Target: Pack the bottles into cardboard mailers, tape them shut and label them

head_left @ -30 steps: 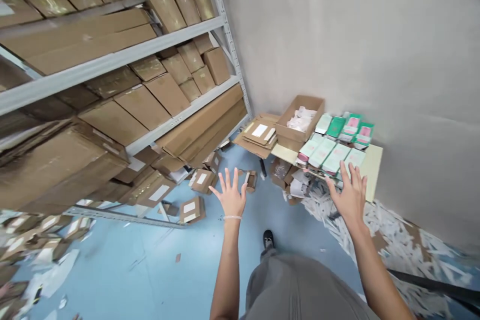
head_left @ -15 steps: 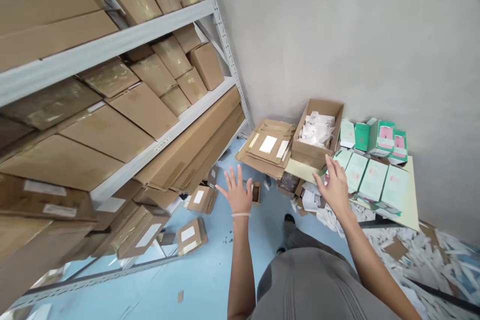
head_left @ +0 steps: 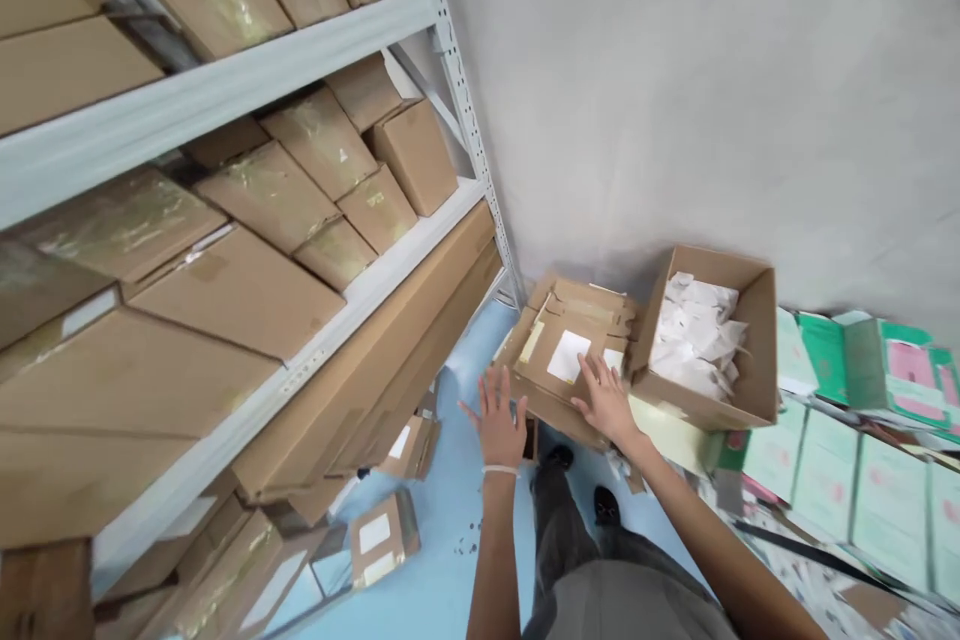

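Note:
My left hand [head_left: 501, 423] hovers with fingers spread, just left of a stack of flattened cardboard boxes [head_left: 574, 309]. Over the stack's front right part is my right hand [head_left: 606, 402], its fingers apart and holding nothing; whether it touches the cardboard I cannot tell. White labels [head_left: 568, 356] show on the top piece. Right of the stack stands an open cardboard box [head_left: 757, 340] filled with crumpled white paper [head_left: 694, 330].
Grey metal shelving [head_left: 375, 285] loaded with brown cartons [head_left: 240, 290] runs along the left. Mint-green boxes [head_left: 825, 470] sit at the right, with paper scraps [head_left: 885, 610] below. A labelled carton [head_left: 382, 538] lies on the blue floor [head_left: 442, 580]. A grey wall [head_left: 660, 100] closes off the back.
The view has moved closer to the flattened cardboard. My right hand has gone from beside the mint-green boxes to over the stack. My left hand stays spread, now nearer the stack.

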The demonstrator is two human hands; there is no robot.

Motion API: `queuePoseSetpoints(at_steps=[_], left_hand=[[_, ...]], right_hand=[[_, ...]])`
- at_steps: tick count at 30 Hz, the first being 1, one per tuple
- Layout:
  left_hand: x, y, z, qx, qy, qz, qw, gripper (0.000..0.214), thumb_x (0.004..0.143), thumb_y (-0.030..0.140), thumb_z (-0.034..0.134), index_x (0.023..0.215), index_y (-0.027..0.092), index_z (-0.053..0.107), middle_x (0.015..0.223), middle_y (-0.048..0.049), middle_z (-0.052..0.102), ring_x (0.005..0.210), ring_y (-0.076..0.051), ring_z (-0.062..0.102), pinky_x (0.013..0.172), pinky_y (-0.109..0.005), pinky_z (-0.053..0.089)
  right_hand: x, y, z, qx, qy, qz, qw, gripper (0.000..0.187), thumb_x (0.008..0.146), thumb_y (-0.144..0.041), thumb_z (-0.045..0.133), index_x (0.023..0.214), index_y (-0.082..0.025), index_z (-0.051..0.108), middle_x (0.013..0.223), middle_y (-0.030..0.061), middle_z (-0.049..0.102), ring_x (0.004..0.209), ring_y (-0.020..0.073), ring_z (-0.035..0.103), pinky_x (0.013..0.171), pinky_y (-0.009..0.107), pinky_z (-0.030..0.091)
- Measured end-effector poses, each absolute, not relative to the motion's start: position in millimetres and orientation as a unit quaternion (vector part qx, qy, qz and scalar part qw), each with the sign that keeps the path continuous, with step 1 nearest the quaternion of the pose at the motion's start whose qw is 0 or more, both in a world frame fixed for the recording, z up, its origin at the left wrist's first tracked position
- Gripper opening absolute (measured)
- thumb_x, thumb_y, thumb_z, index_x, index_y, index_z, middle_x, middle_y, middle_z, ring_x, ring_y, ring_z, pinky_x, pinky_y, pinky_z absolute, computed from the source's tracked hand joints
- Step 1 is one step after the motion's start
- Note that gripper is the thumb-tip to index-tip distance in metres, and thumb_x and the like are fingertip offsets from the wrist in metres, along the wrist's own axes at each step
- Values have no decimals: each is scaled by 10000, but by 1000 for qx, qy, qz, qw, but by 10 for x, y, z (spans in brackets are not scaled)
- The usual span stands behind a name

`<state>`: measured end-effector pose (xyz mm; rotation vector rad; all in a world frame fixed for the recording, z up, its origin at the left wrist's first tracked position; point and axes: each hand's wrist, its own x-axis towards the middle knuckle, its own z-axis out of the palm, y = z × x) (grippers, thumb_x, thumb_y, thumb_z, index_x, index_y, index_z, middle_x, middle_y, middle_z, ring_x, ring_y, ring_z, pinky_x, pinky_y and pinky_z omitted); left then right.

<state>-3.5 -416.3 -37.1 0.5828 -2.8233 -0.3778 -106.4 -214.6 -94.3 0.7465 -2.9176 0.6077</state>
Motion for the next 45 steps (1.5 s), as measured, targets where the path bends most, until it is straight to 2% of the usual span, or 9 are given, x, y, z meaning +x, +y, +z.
queuePoseSetpoints(at_steps=[8,13,18,24,30,35,38,41,45], left_hand=[[-1027,-4870,-678,15,-989,-136,53,596,991,287,427,1567,295,275,1620,-54,308,1504,-300,268,1236,-567,180],[-1422,-5207,-730,-17,-992,-123,21,578,992,245,395,1558,293,292,1618,-66,315,1503,-290,277,1221,-607,145],[-1618,-5224,-747,-18,-992,-128,6,579,1001,264,365,1568,292,251,1624,-76,300,1504,-285,277,1206,-632,135],[-1700,-5011,-723,-14,-989,-146,5,556,1015,286,330,1566,278,261,1630,-79,285,1502,-272,285,1200,-646,107],[-1777,-4855,-430,-4,-983,-173,57,546,1028,315,292,1570,251,271,1617,-111,312,1498,-285,293,1190,-650,157],[-1790,-4741,104,40,-965,-205,160,556,1040,389,261,1572,226,271,1586,-155,371,1493,-295,306,1172,-670,192],[-1707,-4601,347,45,-958,-209,192,569,1038,420,267,1564,207,296,1571,-180,389,1489,-307,313,1170,-682,167],[-1570,-4354,463,3,-957,-199,209,566,1035,411,284,1564,210,294,1595,-161,351,1497,-309,292,1176,-687,124],[-1351,-3859,514,-66,-955,-197,213,541,1029,377,330,1538,198,351,1555,-150,426,1475,-298,342,1188,-683,46]], right_hand=[[-1213,-2651,-1940,196,-976,92,-6,1201,673,-274,767,1613,-225,22,1667,187,47,1501,405,194,1189,557,226],[-1063,-2683,-2161,196,-979,40,29,1122,750,-215,661,1607,-209,-63,1659,181,1,1487,405,241,1169,570,269],[-1073,-2602,-2164,233,-972,13,34,985,792,-245,616,1608,-137,75,1632,227,175,1416,397,393,1097,560,392],[-1228,-2648,-1902,216,-972,-36,80,789,802,4,444,1565,-114,280,1476,216,500,1264,327,584,995,499,515],[-1375,-2539,-1017,141,-983,73,91,716,805,32,403,1493,-161,454,1457,105,554,1344,263,523,1109,446,447],[-1288,-2271,-104,63,-965,210,142,711,811,19,367,1472,-214,489,1433,44,583,1312,210,557,1027,361,510],[-1037,-2042,316,-4,-934,311,179,537,901,-109,412,1396,-247,568,1259,56,706,1050,234,707,868,335,559],[-648,-1685,579,-94,-865,438,224,324,971,-354,475,1164,-208,690,862,47,761,721,228,700,660,302,537],[21,-1037,722,-162,-735,600,272,383,892,-541,600,1001,-181,671,866,38,727,784,210,662,687,288,530]])
